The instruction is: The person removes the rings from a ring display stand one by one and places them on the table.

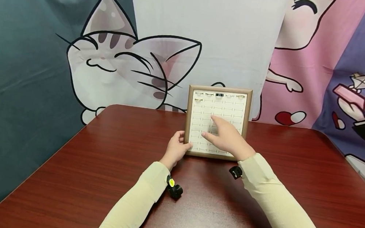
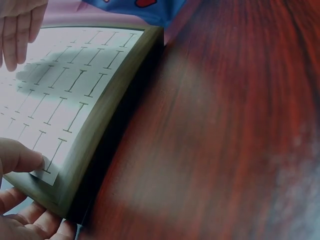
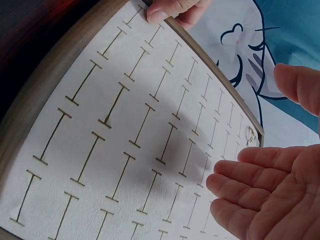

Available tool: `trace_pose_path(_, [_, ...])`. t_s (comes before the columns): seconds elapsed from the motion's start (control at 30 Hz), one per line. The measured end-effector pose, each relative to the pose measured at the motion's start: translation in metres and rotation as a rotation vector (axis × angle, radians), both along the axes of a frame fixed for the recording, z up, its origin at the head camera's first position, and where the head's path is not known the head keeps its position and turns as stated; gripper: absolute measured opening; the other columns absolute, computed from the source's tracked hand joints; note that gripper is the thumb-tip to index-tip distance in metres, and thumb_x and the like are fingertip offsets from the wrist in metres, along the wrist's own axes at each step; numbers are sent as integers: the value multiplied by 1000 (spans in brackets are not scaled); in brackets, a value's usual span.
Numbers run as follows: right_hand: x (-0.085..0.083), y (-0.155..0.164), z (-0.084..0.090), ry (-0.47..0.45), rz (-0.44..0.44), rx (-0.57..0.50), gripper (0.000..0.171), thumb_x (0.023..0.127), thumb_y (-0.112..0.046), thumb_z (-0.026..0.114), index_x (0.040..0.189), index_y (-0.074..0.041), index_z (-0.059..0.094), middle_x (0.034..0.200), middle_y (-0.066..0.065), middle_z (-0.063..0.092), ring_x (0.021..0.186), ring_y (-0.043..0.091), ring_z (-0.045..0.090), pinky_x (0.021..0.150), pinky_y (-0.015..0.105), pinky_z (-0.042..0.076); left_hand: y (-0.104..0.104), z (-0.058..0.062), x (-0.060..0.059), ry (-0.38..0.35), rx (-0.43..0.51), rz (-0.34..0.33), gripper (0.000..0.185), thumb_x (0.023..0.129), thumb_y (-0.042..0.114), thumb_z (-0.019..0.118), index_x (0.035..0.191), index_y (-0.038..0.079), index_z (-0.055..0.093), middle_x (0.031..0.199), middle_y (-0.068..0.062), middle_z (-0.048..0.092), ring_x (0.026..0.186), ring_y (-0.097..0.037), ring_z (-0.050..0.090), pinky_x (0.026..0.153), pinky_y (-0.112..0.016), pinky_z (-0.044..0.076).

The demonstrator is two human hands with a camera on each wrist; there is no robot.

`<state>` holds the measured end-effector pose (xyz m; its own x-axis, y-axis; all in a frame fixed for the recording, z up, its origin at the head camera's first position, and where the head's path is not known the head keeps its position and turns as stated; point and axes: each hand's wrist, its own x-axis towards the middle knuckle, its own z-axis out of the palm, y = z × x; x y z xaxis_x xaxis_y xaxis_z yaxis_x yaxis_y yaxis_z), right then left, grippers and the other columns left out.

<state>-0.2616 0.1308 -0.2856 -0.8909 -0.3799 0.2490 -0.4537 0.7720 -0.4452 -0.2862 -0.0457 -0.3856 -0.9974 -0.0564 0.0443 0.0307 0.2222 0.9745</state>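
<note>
A ring display board (image 1: 206,118) with a wooden frame stands upright on the table, its white face slit in rows. Several rings (image 1: 209,94) sit in the top row, a dark ring (image 1: 219,94) among them, and one gold ring (image 1: 198,99) is at the left of the second row. My left hand (image 1: 177,147) grips the board's lower left edge, thumb on the face and fingers behind. In front of the face is my right hand (image 3: 280,192), holding nothing, its fingers extended and its thumb apart, casting a shadow on the slits.
The reddish-brown wooden table (image 1: 97,179) spreads out around the board. Behind it hangs a cloth backdrop (image 1: 236,34) printed with cartoon cats. A small black camera (image 1: 174,190) is worn on the left wrist and another black device (image 1: 236,172) on the right.
</note>
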Motion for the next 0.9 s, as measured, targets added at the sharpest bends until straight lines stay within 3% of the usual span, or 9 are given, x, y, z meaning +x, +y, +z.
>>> trace_pose_path(0.47, [-17, -10, 14, 20, -30, 19, 71, 88, -35, 58, 139, 6, 31, 140, 23, 39, 130, 35, 37, 106, 46, 29, -1, 0, 0, -1, 6, -9, 48, 81, 5, 67, 126, 6, 49, 117, -17, 58, 107, -28, 57, 83, -35, 50])
trace_pose_path(0.9, [-35, -19, 26, 116, -66, -50, 56, 91, -27, 56, 135, 4, 40, 134, 23, 47, 125, 36, 42, 104, 46, 32, -3, -3, -2, -8, 2, -3, 48, 80, 4, 67, 124, 5, 50, 115, -17, 60, 105, -27, 58, 83, -34, 49])
